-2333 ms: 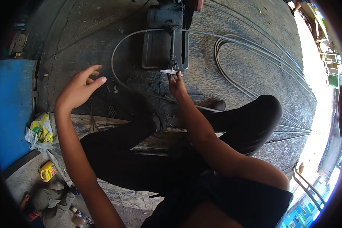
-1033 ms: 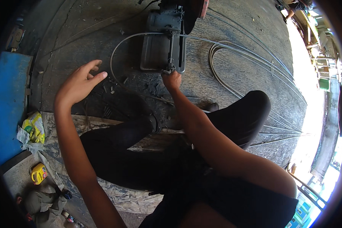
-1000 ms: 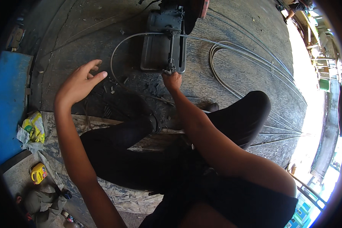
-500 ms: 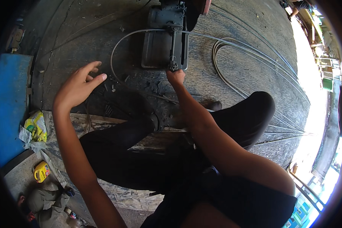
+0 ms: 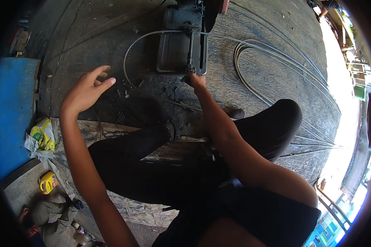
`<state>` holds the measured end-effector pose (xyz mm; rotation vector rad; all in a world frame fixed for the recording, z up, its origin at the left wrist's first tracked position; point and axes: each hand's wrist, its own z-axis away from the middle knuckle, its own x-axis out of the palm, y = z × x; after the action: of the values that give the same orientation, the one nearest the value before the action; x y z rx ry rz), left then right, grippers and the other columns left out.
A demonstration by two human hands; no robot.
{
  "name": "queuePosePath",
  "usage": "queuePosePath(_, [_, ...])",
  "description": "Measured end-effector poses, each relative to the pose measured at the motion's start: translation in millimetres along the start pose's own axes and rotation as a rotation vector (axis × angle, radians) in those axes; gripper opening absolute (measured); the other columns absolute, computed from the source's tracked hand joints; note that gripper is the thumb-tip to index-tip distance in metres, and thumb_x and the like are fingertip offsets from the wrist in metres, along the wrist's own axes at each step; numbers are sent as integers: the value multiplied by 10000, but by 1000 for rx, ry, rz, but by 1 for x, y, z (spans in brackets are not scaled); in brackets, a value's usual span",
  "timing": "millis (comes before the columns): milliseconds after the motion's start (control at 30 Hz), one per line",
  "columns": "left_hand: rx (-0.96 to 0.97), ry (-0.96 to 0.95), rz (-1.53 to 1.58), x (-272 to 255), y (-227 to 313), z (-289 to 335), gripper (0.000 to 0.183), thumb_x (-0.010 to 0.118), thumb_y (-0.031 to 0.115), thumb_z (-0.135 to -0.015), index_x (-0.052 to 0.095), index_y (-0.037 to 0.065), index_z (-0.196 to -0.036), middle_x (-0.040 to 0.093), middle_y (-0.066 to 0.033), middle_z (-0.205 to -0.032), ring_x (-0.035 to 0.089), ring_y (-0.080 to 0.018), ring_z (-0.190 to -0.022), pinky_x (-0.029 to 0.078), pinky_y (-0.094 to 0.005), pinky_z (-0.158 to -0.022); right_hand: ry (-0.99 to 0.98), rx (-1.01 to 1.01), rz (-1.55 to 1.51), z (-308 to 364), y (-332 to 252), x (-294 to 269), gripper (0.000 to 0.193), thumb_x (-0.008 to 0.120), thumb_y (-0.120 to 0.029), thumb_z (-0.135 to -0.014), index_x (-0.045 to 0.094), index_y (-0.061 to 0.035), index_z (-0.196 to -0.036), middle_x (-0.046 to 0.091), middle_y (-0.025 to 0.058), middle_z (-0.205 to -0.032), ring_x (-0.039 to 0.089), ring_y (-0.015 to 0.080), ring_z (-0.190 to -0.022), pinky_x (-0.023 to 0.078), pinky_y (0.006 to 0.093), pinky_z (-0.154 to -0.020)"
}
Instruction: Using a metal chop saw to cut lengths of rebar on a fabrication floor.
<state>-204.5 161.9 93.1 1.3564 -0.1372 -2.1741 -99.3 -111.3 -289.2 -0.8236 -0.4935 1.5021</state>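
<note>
In front of me on the floor stands a dark metal cut-off saw, its flat base (image 5: 165, 61) toward me and its large disc (image 5: 211, 18) at the far side. My right hand (image 5: 198, 81) is closed around the dark handle (image 5: 186, 79) at the near end of the saw's vise screw (image 5: 191, 47). A thin grey rod or cable (image 5: 126, 57) passes across the vise and bends in a loop to the left. My left hand (image 5: 88, 91) hovers left of this loop, fingers apart and holding nothing.
Long grey strands (image 5: 236, 61) loop and run off to the right. Small cut pieces (image 5: 126, 94) lie between my knees and the saw. At left are a blue panel (image 5: 14, 111), a yellow-green bag (image 5: 43, 133) and a yellow jug (image 5: 48, 182). Another person's arm (image 5: 323, 12) shows far right.
My right hand has turned at the vise handle, and a dark part of the handle now shows left of it. My left hand keeps its pose. The whole view has shifted slightly.
</note>
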Motion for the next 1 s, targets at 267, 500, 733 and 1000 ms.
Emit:
queuePosePath(267, [-8, -29, 31, 3, -4, -2, 643, 648, 443, -945, 515, 40, -1429, 613, -207, -1332, 651, -244, -1043, 512, -378, -925, -581, 222, -777, -43, 52, 4, 323, 583, -120, -822, 587, 79, -1077, 655, 211, -1069, 673, 384, -983, 559, 499, -944])
queuePosePath(500, [35, -25, 8, 24, -3, -24, 590, 645, 390, -964, 523, 21, -1407, 635, -177, -1285, 647, -230, -1044, 511, -369, -915, -589, 399, -500, -21, 1, -33, 417, 605, -225, -844, 570, 53, -1151, 644, 224, -1111, 642, 409, -1061, 517, 502, -984])
queuePosePath(733, [139, -274, -36, 146, -18, -135, 618, 650, 460, -941, 600, -54, -1281, 711, -184, -1085, 683, -254, -968, 526, -366, -854, 419, -64, 134, -29, -59, -28, 533, 569, -343, -919, 499, 14, -1308, 500, 261, -1281, 573, 440, -1147, 483, 530, -958])
queuePosePath(1000, [-433, -291, 1316, 351, 6, -200, 597, 609, 478, -973, 520, 6, -1328, 648, -186, -1175, 696, -263, -969, 578, -348, -779, 315, -133, 565, -22, -53, 9, 552, 460, -495, -1003, 507, -46, -1320, 421, 187, -1335, 422, 388, -1299, 419, 547, -1018])
